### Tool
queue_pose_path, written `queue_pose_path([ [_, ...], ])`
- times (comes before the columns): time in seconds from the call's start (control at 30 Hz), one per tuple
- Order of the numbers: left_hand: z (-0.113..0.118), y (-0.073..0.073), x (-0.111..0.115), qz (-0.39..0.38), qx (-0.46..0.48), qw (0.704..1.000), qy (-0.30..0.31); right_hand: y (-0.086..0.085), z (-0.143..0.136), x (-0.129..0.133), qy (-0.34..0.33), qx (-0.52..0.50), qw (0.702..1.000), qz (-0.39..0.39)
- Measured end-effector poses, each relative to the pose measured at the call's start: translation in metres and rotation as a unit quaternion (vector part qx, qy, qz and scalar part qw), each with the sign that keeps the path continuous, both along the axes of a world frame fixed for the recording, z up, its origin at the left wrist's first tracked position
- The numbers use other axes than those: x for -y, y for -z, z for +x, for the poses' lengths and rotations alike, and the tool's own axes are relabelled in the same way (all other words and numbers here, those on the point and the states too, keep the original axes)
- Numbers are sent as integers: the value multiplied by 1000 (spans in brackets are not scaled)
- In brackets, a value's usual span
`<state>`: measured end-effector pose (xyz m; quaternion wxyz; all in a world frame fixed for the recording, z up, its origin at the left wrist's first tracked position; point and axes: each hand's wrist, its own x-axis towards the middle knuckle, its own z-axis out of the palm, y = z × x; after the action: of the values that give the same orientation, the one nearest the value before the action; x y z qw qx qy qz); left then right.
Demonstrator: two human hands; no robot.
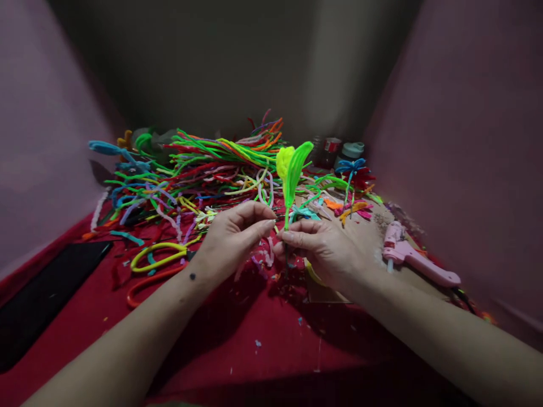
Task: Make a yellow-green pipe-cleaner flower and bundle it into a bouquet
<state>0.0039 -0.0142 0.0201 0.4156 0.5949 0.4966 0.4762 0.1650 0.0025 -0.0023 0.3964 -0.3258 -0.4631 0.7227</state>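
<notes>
Upright between the thumb and fingers of my right hand [314,243] is the stem of a pipe-cleaner flower [292,178]. It has a yellow bloom and a long bright green leaf beside it. My left hand [237,234] is just left of the stem, thumb and forefinger pinched together. Whatever lies in that pinch, if anything, is too small to make out. Behind both hands spreads a large heap of loose pipe cleaners [212,150] in many colours.
Scissors [159,257] with yellow and orange handles lie by my left wrist. A pink glue gun [418,261] rests on cardboard at right. A black flat object [46,299] sits at far left. Scraps dot the red cloth [237,362]. A lidded jar [352,151] stands behind.
</notes>
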Motion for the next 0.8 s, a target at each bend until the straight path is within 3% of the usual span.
queue_pose_path([
  [0.1, -4, -1, 0, 83, -74, 992, 52, 0, 2, -3, 39, -31, 999, -13],
  [0.23, -4, 3, -1, 195, -198, 952, 130, -4, 5, -4, 46, -27, 997, -57],
  [0.37, -3, 10, -2, 264, -275, 915, 133, -1, 8, -5, 27, -29, 998, -55],
  [0.47, -4, 13, -2, 287, -286, 904, 135, 5, 10, -7, 11, -37, 999, -33],
  [0.67, 0, 11, 1, 245, -252, 928, 126, 9, 10, -7, 7, -39, 999, -18],
  [0.8, 8, 10, 6, 137, -195, 970, 52, 7, 9, -4, 30, -51, 998, -2],
])
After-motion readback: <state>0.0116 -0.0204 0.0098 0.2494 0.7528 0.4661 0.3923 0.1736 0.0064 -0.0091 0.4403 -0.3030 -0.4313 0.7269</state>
